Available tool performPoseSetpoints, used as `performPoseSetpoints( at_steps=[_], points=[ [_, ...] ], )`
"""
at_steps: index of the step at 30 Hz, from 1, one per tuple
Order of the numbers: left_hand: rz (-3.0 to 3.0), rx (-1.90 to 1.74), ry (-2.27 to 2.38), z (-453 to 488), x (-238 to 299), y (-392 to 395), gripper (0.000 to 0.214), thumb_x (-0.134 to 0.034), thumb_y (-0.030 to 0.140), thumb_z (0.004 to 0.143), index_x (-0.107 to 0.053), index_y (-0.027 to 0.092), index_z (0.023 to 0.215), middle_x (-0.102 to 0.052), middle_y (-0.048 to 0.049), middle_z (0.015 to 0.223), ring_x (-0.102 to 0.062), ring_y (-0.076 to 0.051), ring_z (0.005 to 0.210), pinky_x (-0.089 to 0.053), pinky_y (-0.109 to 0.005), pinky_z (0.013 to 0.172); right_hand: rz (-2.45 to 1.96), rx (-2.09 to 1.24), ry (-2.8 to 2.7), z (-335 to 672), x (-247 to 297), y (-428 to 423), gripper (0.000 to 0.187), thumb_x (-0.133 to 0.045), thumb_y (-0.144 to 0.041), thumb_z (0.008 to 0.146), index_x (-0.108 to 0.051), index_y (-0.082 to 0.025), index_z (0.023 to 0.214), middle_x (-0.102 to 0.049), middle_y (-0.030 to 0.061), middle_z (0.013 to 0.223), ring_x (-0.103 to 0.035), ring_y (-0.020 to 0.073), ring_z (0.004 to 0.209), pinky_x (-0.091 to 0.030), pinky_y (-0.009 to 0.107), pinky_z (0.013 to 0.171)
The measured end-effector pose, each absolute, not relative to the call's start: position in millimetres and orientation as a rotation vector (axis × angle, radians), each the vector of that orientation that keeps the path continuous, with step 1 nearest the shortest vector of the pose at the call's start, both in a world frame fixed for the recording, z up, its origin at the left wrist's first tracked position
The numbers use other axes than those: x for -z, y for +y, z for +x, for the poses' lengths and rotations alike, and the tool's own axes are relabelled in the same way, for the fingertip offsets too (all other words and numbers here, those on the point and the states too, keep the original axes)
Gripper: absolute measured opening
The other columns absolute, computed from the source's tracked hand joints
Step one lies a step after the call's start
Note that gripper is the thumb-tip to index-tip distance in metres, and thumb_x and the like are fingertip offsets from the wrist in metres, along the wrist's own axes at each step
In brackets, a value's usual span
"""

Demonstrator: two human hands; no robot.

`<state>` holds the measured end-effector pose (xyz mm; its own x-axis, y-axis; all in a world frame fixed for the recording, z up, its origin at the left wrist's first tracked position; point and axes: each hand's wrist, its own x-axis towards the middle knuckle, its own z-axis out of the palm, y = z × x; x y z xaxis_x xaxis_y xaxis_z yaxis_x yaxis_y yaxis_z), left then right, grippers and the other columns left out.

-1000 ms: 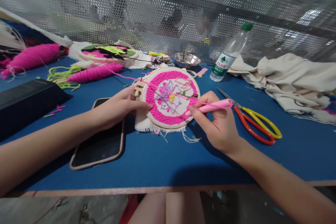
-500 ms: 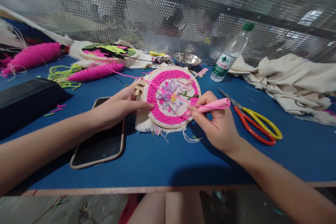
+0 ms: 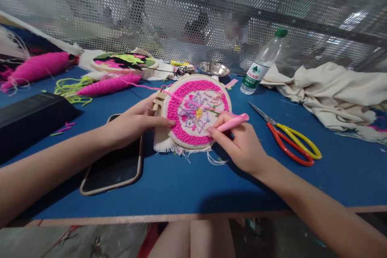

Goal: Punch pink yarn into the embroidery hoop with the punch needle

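Observation:
An embroidery hoop [image 3: 196, 111] with a thick pink yarn ring and pale flower stitches is tilted up on the blue table [image 3: 181, 181]. My left hand [image 3: 136, 121] grips the hoop's left edge beside its wooden clasp. In my right hand [image 3: 238, 141], closed like a pen grip, is a pink punch needle [image 3: 231, 123]; its tip touches the lower right of the pink ring. Pink yarn [image 3: 145, 86] runs from the needle across the hoop to a pink skein [image 3: 109, 84] at the left.
A phone [image 3: 115, 161] lies face up under my left forearm. Red and yellow scissors [image 3: 287, 141] lie right of my hand. Behind are a water bottle [image 3: 261, 64], a steel bowl [image 3: 213, 68], a second hoop [image 3: 123, 61], cream cloth [image 3: 335, 88], a black box [image 3: 27, 117] and a perforated metal screen [image 3: 181, 8].
My right hand has moved left and steepened the punch needle, bringing its tip down onto the lower right of the pink ring. The left hand keeps its hold on the hoop.

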<state>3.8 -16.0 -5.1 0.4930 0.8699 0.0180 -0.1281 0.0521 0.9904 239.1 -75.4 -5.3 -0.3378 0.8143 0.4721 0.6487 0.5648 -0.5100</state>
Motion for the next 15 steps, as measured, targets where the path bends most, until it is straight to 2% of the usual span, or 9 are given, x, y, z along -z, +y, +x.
performPoseSetpoints(
  at_steps=[4, 15],
  points=[
    [1.314, -0.861, 0.769, 2.4, 7.1, -15.9, 0.065, -0.065, 0.001, 0.073, -0.052, 0.026, 0.131, -0.068, -0.0048, 0.118, -0.068, -0.022, 0.096, -0.055, -0.034, 0.084, -1.134, -0.263, -1.980, 240.1, 3.1, -76.1, 0.024, -0.054, -0.028, 0.092, -0.050, -0.019, 0.070, -0.053, -0.0018, 0.071, -0.050, 0.0096, 0.060, -0.038, 0.025, 0.059],
    [1.304, -0.858, 0.809, 2.5, 8.1, -15.3, 0.061, -0.073, 0.013, 0.072, -0.053, 0.020, 0.129, -0.069, -0.0092, 0.111, -0.067, -0.024, 0.092, -0.056, -0.036, 0.080, -1.116, -0.214, -1.939, 242.8, 1.9, -76.4, 0.018, -0.054, -0.025, 0.091, -0.051, -0.020, 0.074, -0.053, -0.0025, 0.069, -0.051, 0.0100, 0.061, -0.039, 0.025, 0.058]
  ],
)
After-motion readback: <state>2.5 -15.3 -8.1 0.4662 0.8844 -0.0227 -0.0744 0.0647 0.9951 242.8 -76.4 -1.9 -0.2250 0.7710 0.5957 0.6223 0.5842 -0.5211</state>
